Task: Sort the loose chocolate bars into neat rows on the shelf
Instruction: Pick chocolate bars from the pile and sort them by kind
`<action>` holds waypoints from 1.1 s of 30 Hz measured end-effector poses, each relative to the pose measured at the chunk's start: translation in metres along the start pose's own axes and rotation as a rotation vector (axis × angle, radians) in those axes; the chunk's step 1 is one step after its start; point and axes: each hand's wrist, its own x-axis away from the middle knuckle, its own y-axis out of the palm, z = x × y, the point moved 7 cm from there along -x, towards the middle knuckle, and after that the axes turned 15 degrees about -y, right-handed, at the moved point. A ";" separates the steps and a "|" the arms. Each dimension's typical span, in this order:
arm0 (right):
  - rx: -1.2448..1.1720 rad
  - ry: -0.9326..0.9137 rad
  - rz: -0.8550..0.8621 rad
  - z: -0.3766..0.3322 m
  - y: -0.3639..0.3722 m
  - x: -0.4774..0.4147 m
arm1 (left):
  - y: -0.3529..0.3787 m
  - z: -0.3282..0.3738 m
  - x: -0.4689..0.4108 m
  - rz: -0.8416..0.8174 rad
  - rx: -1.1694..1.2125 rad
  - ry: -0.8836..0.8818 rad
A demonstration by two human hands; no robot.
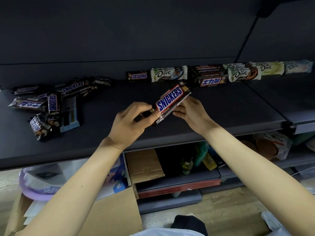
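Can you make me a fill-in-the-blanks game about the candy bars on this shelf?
1. The left hand and right hand hold a bar labelled ____.
2. The messy pile lies on the ____ side of the shelf.
3. The white bars in the back row say ____.

Missing words: Snickers; left; Dove.

a snickers bar (170, 99), brown wrapper with blue letters, is held tilted above the dark shelf (221, 109), its far end pointing up and right. the left hand (129, 123) pinches its near end and the right hand (192, 113) holds its side. at the left a loose pile of snickers bars (51, 103) lies crooked. along the back wall is a row of snickers and dove bars (204, 74).
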 end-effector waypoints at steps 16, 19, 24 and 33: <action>0.727 -0.656 0.088 -0.052 -0.049 0.002 | 0.074 -0.042 -0.012 -0.305 0.843 -1.384; 0.976 -0.765 0.001 -0.059 -0.058 -0.003 | 0.098 -0.031 -0.016 -0.329 0.901 -1.455; 1.058 -0.730 -0.180 -0.065 -0.077 -0.021 | 0.135 -0.011 -0.023 -0.313 0.947 -1.523; 1.036 -0.507 -0.311 -0.060 -0.143 -0.069 | 0.173 0.009 -0.050 -0.452 0.318 -1.210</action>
